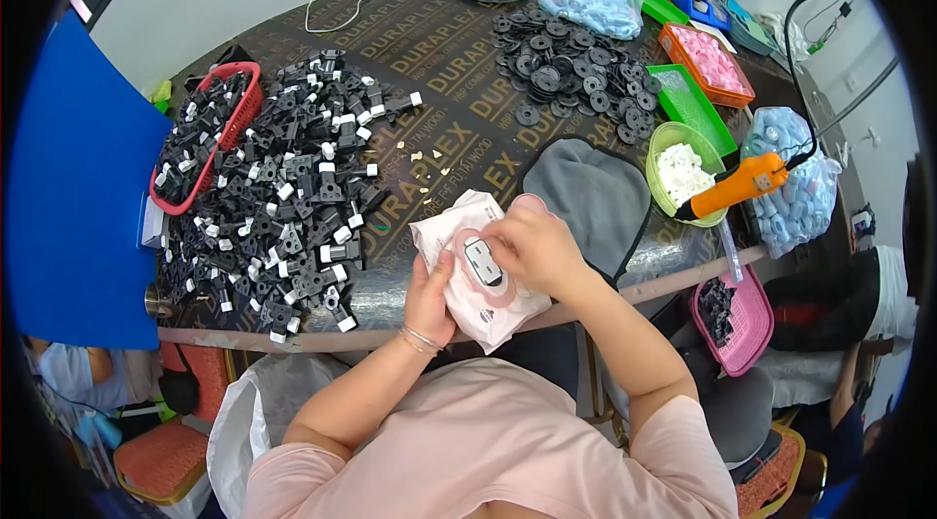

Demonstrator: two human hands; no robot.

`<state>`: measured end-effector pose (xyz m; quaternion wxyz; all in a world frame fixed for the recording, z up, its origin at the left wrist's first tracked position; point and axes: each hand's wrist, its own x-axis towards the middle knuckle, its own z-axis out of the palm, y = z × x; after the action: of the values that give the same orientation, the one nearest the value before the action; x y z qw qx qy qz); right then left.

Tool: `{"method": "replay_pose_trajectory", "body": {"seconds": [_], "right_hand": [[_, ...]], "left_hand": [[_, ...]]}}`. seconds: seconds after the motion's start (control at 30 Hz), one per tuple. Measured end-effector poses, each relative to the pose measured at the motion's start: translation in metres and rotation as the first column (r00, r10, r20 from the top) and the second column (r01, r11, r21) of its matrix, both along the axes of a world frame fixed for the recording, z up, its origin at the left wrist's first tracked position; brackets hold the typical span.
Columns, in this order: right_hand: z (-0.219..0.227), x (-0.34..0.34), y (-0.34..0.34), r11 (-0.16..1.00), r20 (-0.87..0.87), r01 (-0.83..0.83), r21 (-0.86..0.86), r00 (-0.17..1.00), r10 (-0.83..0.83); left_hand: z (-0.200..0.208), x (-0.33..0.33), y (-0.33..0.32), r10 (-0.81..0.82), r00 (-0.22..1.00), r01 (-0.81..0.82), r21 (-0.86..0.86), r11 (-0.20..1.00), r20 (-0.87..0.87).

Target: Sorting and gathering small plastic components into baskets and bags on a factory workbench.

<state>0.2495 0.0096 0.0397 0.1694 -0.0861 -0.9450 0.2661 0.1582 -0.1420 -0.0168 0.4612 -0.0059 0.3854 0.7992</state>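
Note:
My left hand grips the left side of a pale pink pack of wet wipes at the table's front edge. The pack's flip lid stands raised, and its oval opening faces up. Over the opening, my right hand has its fingers curled and pressed together at the right rim. What those fingertips hold, if anything, is hidden. Just right of the pack lies a dark grey cloth. Small pale scraps are scattered on the tabletop beyond the pack.
A large heap of black-and-white plastic parts and a red basket fill the left. Black discs are piled at the back. An orange electric screwdriver hangs over the right side, near a green bowl of white pieces.

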Motion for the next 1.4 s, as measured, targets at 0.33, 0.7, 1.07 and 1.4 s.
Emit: {"method": "replay_pose_trajectory", "body": {"seconds": [0.33, 0.7, 1.07, 1.4], "right_hand": [[-0.005, 0.008, 0.006, 0.944, -0.035, -0.296, 0.142, 0.952, 0.304], [0.0, 0.003, 0.002, 0.976, 0.074, -0.012, -0.218, 0.997, 0.029], [-0.024, -0.001, -0.016, 0.98, 0.028, 0.103, -0.172, 0.995, -0.1], [-0.021, 0.0, -0.016, 0.917, -0.046, 0.055, -0.394, 0.996, -0.079]], "left_hand": [[0.001, -0.007, 0.002, -0.056, 0.998, 0.057, -0.026, 0.998, 0.041], [-0.002, -0.006, 0.001, -0.076, 0.997, 0.077, -0.028, 0.997, 0.025], [0.004, -0.004, 0.004, -0.083, 0.997, 0.083, -0.035, 0.996, 0.0], [0.002, -0.005, 0.003, -0.097, 0.995, 0.096, -0.065, 0.993, -0.009]]}}
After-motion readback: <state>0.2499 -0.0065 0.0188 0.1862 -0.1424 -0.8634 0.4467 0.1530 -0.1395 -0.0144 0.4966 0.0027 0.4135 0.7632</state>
